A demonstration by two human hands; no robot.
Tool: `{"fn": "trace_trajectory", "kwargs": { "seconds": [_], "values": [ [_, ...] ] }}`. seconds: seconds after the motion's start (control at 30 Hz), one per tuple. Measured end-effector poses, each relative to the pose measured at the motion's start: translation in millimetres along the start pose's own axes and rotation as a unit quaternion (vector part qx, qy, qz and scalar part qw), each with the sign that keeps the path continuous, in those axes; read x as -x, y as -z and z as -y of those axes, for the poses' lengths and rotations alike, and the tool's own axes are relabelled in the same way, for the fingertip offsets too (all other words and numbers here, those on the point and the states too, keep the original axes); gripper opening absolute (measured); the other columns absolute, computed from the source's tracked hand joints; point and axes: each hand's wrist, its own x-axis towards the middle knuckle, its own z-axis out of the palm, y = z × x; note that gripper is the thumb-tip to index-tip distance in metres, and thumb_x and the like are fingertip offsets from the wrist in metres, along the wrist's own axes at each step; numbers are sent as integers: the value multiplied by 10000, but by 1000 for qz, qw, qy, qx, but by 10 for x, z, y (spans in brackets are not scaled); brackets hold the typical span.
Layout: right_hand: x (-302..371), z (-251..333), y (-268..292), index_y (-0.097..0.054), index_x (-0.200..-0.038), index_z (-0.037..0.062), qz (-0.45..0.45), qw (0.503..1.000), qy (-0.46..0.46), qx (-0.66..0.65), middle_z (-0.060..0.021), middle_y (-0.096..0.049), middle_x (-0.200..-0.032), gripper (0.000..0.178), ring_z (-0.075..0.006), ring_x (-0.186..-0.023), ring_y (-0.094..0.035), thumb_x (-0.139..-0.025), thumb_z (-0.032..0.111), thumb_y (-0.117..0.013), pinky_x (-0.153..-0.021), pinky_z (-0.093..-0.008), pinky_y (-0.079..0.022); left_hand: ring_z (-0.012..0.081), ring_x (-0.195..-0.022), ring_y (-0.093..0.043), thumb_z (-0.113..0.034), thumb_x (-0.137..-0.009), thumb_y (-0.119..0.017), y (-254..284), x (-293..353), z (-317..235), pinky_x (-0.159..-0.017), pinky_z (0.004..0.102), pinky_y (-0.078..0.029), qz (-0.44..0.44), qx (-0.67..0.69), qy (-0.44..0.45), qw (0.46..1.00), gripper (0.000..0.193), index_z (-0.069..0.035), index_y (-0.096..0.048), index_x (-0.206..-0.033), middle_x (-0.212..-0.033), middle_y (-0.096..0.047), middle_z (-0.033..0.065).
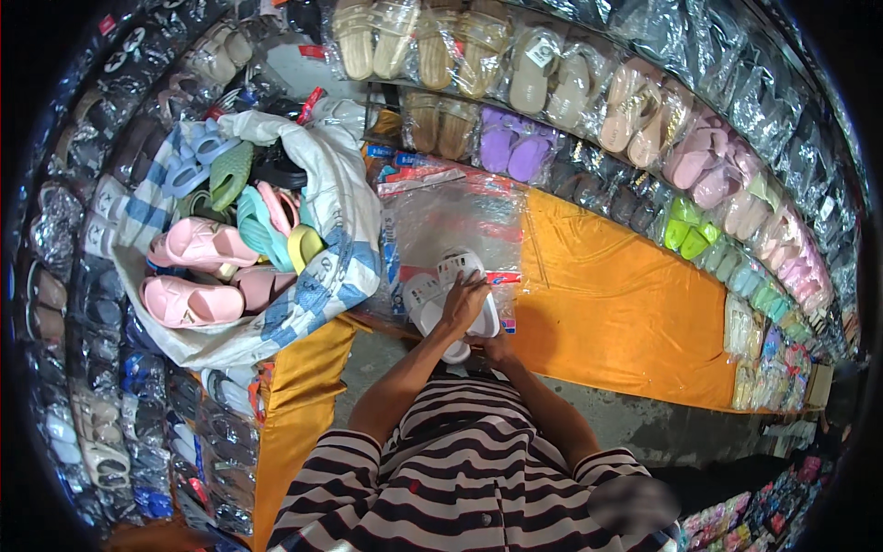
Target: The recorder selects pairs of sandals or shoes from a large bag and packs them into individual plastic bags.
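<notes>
Our left grip [465,301] is closed over the right-hand white slipper [486,318], fingers together across it just below the strap, while our right grip [498,349] sits at the heel end, partly hidden, so we cannot tell whether it clamps anything. Around us, largest of all, rows of plastic-wrapped footwear [543,78] curve across the far side. Next comes the tabletop [625,294], spread with orange cloth to the right of our hands. To our left, a blue-and-white sack [333,212] gapes open, heaped with loose footwear, pink slippers [210,241] among it. Clear plastic packaging [451,216] lies just beyond our fingers on the tabletop. Smaller again is the white pair itself, in front of our body at the near edge of that packaging: the left-hand white slipper [422,294] lies beside its mate, with no fingers of ours visible on its strap. Both long axes slant from far left to near right, toes away from us. Our left grip lies between the two straps and the right grip, so it is nearer the toes; our right is nearer the heels. Smallest are the dark and coloured spots on the straps [457,266].
</notes>
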Motion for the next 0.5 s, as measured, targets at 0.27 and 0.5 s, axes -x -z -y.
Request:
{"fn": "trace_trajectory", "kwargs": {
  "seconds": [0.27,0.5],
  "values": [
    [27,168,16,-517,-1170,56,28,995,-57,-80,-127,-610,-1044,511,-317,-926,-633,-709,-85,-687,-772,-459,-562,367,-1099,-497,-183,-758,-710,479,583,505,-934,455,-404,-196,30,120,973,396,-30,-598,-1106,-1115,-590,159],
    [39,189,-88,-467,-1216,64,39,995,-23,-87,-130,-580,-1083,575,-323,-951,-615,-707,-69,-700,-808,-490,-546,334,-899,-605,-133,-861,-609,363,768,742,-761,406,-492,-175,83,155,969,191,-32,-642,-1019,-960,-635,155]
  ]
}}
